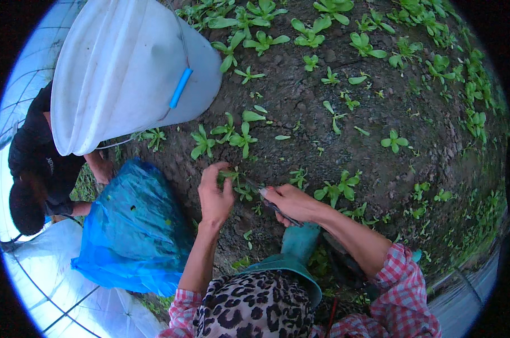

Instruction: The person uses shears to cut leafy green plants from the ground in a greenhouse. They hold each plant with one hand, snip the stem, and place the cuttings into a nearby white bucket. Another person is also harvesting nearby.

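Over the dark soil bed, my left hand (214, 192) reaches with curled fingers beside a small leafy green plant (230, 174); its fingertips touch or nearly touch the leaves, and whether they grip is unclear. My right hand (290, 203) is closed around a dark, slim metal tool (254, 182), probably a knife or scissors, whose tip points at the same plant. Part of the tool is hidden by the fingers. More rosette seedlings (244, 139) grow just beyond my left hand. A green rubber boot (301, 241) is below my right hand.
A large white plastic bucket (141, 72) with a blue handle grip (181, 88) stands at upper left. Below it lies a filled blue plastic bag (136, 228). Another person in dark clothes (48, 156) bends at the far left. Leafy plants (476, 122) line the right side.
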`<state>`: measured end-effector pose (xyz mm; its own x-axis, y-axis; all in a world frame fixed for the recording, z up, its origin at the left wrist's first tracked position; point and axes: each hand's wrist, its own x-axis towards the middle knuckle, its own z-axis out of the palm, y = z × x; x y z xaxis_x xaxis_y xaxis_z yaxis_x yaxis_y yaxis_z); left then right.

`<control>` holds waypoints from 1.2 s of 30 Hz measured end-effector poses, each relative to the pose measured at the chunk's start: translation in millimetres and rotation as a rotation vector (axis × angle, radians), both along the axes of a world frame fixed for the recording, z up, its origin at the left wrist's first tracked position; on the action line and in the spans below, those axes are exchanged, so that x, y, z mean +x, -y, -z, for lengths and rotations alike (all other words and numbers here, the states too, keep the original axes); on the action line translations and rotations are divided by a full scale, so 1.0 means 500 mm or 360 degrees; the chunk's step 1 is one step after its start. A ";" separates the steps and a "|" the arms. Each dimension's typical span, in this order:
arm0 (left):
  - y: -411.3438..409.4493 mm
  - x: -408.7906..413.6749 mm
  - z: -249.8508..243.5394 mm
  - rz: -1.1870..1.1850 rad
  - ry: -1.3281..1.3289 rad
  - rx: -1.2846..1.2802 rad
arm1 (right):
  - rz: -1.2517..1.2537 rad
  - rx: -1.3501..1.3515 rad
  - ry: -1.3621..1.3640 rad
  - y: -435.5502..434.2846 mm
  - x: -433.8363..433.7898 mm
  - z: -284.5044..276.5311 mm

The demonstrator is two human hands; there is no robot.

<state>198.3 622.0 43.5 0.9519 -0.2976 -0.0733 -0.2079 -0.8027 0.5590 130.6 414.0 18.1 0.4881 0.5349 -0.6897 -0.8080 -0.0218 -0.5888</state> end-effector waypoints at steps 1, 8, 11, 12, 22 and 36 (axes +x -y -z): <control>0.010 0.000 -0.017 -0.0085 -0.0066 -0.0158 | 0.0034 0.0002 -0.0023 0.012 -0.007 -0.005; 0.085 0.004 -0.049 -0.0382 -0.0372 -0.0923 | 0.0485 0.0138 -0.0130 0.092 -0.091 -0.020; 0.113 0.019 -0.050 0.0463 0.0189 0.0099 | 0.0701 0.0188 -0.0142 0.125 -0.108 -0.031; 0.117 0.020 -0.037 0.0489 0.0084 0.0140 | 0.0746 0.0196 -0.0159 0.127 -0.106 -0.030; 0.055 0.078 0.020 0.0546 0.0014 0.0693 | 0.0471 0.0316 -0.0267 0.065 0.002 0.001; 0.045 0.103 0.024 0.0510 0.0052 0.0499 | 0.0343 0.0326 -0.0257 0.020 0.089 0.028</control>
